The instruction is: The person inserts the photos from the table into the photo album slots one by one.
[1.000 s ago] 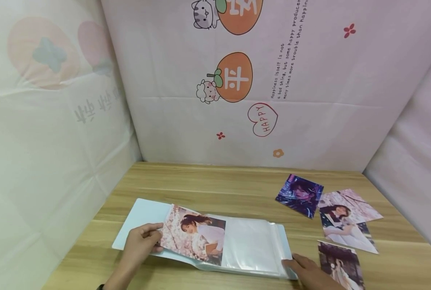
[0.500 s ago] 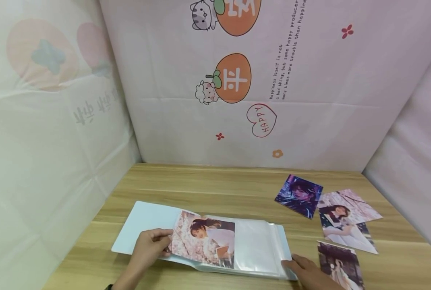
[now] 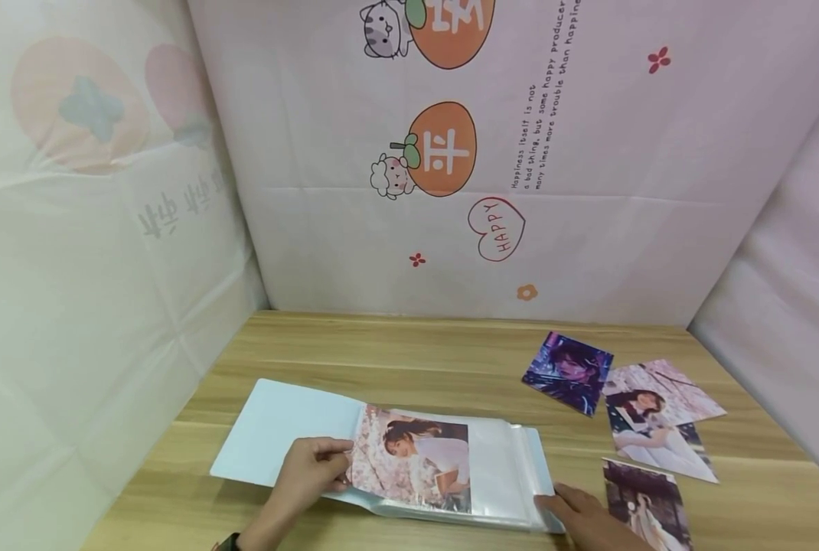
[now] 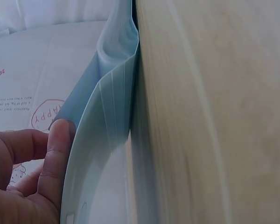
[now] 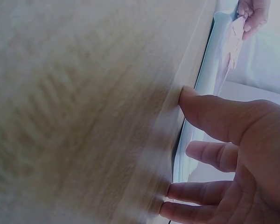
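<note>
A light-blue photo album (image 3: 292,428) lies spread on the wooden table, its left cover tilted up a little. My left hand (image 3: 313,471) pinches the left edge of a photo print (image 3: 416,463) showing a person among pink blossoms. Much of the print overlaps the album's clear plastic pocket (image 3: 495,467). In the left wrist view, the thumb and fingers of that hand (image 4: 42,168) are beside the curved cover (image 4: 91,154). My right hand (image 3: 588,516) rests at the album's lower right corner. In the right wrist view its fingers (image 5: 200,192) are spread, touching the album's edge and the tabletop.
Right of the album lie several loose prints: a purple one (image 3: 569,371), a pink blossom one (image 3: 671,390) overlapping another print (image 3: 685,451), and a darker one (image 3: 647,501) close to my right hand. Printed white cloth (image 3: 354,252) walls in the table (image 3: 382,344) at the back and sides.
My left hand has moved right with the blossom photo, which now lies flatter and farther across the clear pocket. The right hand has stayed at the album's corner.
</note>
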Action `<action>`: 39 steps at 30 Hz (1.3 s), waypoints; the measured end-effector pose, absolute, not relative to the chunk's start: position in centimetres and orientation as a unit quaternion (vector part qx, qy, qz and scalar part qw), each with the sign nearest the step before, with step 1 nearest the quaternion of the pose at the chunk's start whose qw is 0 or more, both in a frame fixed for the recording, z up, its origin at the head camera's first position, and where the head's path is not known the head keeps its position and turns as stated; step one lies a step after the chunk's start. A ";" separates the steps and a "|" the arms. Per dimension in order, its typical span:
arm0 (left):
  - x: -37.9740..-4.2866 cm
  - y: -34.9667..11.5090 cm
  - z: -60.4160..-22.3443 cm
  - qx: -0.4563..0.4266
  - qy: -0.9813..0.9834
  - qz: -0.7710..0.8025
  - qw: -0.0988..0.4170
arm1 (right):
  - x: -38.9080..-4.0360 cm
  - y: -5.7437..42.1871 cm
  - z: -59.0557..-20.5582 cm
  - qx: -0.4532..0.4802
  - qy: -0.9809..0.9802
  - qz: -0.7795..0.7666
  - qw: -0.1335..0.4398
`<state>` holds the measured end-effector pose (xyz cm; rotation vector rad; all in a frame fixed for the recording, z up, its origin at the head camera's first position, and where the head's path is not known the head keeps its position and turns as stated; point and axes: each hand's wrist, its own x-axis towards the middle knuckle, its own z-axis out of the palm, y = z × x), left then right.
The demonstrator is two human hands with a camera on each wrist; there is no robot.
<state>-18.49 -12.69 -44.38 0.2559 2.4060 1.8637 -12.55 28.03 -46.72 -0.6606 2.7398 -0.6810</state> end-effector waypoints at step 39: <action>-19.0 -10.0 -44.7 0.136 0.790 0.583 0.131 | -12.5 28.0 -46.9 -0.223 0.944 -0.217 0.110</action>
